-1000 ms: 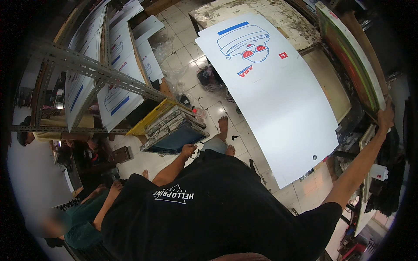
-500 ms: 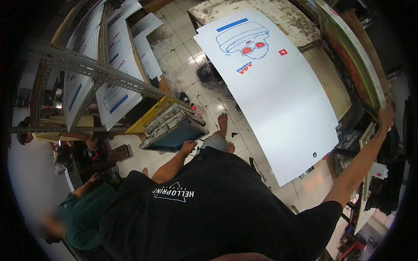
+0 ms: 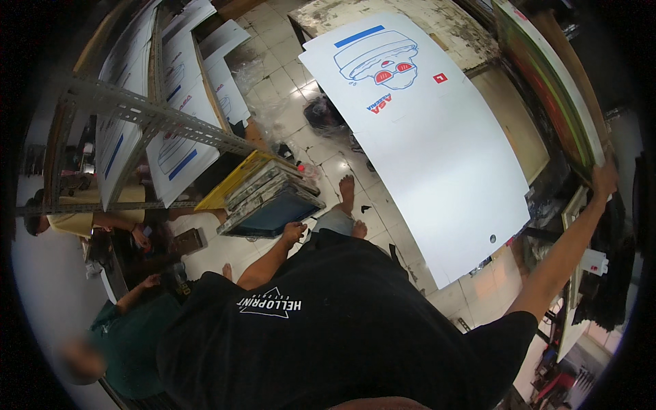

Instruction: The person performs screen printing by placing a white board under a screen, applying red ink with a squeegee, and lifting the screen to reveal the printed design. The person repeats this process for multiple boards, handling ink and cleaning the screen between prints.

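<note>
A large white sheet point(image 3: 437, 157) printed with a blue and red figure lies tilted across the middle, over a stained table point(image 3: 410, 20). My right hand point(image 3: 605, 181) is stretched up and to the right, gripping the lower corner of a tall green screen frame point(image 3: 547, 82) leaning beside the sheet. My left hand point(image 3: 294, 234) hangs by my hip, fingers curled, close to a stack of screen frames point(image 3: 270, 201) on the tiled floor. Whether it holds anything is unclear. My bare foot point(image 3: 347, 191) shows below.
A metal angle rack point(image 3: 157, 119) at the left holds several white printed sheets point(image 3: 181, 154). A person in a green shirt point(image 3: 130, 335) crouches at the lower left; another in yellow point(image 3: 75, 219) sits behind the rack. A dark bag point(image 3: 324, 116) lies on the floor.
The person in green has lowered and shifted their arm. My left hand has crept slightly up toward the stacked frames. My right hand stays on the frame.
</note>
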Demonstrator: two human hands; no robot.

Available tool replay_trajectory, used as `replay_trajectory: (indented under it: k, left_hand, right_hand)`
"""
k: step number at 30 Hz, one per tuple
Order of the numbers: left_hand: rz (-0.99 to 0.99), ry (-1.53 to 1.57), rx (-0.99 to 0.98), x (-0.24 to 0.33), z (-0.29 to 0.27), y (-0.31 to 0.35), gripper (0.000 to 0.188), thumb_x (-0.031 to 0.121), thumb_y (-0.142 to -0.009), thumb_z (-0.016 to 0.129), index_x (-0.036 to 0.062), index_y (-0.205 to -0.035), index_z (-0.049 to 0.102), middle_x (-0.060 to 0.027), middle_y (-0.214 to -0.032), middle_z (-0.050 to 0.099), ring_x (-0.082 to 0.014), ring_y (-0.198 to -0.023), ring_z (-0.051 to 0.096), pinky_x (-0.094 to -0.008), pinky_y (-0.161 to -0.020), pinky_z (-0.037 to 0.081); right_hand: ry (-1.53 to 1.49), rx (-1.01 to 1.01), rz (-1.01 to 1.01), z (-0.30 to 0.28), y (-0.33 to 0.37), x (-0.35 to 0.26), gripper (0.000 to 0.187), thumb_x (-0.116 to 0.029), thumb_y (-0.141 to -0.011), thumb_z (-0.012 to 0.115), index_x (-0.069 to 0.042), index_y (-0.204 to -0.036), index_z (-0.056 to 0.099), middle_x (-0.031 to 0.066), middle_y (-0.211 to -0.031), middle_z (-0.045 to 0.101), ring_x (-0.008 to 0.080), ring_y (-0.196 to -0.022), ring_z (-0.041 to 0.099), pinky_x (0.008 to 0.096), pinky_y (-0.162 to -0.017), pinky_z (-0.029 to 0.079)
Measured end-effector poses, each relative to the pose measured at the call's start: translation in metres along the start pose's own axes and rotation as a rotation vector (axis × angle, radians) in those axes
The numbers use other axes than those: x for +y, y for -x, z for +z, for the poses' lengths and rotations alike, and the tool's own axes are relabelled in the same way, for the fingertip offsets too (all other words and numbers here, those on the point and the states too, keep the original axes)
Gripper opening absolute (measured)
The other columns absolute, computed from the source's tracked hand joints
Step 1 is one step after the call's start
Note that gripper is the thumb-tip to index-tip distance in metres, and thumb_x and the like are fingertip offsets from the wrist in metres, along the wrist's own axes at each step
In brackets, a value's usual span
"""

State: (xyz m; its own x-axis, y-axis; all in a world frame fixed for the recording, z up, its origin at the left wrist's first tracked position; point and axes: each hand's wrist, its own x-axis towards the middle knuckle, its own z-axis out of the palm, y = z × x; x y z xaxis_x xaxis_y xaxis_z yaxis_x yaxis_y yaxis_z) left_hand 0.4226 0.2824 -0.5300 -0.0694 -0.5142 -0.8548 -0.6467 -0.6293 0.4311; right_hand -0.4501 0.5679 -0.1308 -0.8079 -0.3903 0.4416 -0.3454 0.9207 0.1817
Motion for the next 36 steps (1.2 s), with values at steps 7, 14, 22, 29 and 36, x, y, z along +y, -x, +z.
replay_trajectory:
  k: [7,14,22,29,36]
  left_hand:
    - [0.021,-0.024,-0.024,0.003,-0.002,0.008,0.053,0.029,-0.085,0.067,-0.0040,-0.124,0.053,-0.0172,-0.108,0.063,-0.0248,-0.082,0.062,-0.0372,-0.063,0.049]
    - [-0.015,-0.027,-0.024,0.016,0.003,0.000,0.054,0.028,-0.086,0.066,-0.0031,-0.127,0.051,-0.0182,-0.114,0.061,-0.0297,-0.095,0.062,-0.0410,-0.078,0.050]
    - [-0.027,-0.029,-0.032,0.023,0.003,0.008,0.056,0.029,-0.085,0.066,-0.0029,-0.128,0.050,-0.0196,-0.118,0.059,-0.0311,-0.097,0.062,-0.0407,-0.079,0.050]
    - [0.016,-0.030,-0.017,0.012,0.001,-0.004,0.055,0.029,-0.084,0.067,-0.0019,-0.127,0.051,-0.0170,-0.111,0.063,-0.0261,-0.088,0.063,-0.0371,-0.068,0.049]
    - [-0.002,-0.049,-0.018,0.012,0.001,-0.004,0.053,0.029,-0.084,0.068,-0.0009,-0.125,0.053,-0.0150,-0.108,0.064,-0.0229,-0.084,0.062,-0.0350,-0.066,0.048]
  right_hand:
    - [0.026,0.020,-0.011,-0.017,0.015,-0.032,0.076,-0.012,-0.070,0.052,-0.017,-0.143,0.033,0.0166,-0.132,0.050,0.0337,-0.122,0.047,0.0539,-0.099,0.037]
    - [0.020,0.003,-0.053,-0.026,0.012,-0.014,0.071,-0.012,-0.071,0.051,-0.016,-0.141,0.036,0.0162,-0.130,0.052,0.0350,-0.119,0.050,0.0528,-0.098,0.038]
    - [0.070,-0.036,0.006,-0.033,0.011,-0.016,0.073,-0.014,-0.073,0.051,-0.019,-0.143,0.032,0.0147,-0.133,0.050,0.0339,-0.122,0.048,0.0488,-0.099,0.040]
    - [0.077,0.009,-0.079,0.001,-0.009,0.012,0.076,-0.011,-0.072,0.051,-0.018,-0.144,0.031,0.0152,-0.137,0.045,0.0341,-0.126,0.042,0.0491,-0.106,0.034]
    - [0.035,0.027,-0.078,0.000,-0.008,0.007,0.076,-0.013,-0.071,0.053,-0.021,-0.143,0.033,0.0152,-0.134,0.049,0.0342,-0.124,0.045,0.0486,-0.103,0.036]
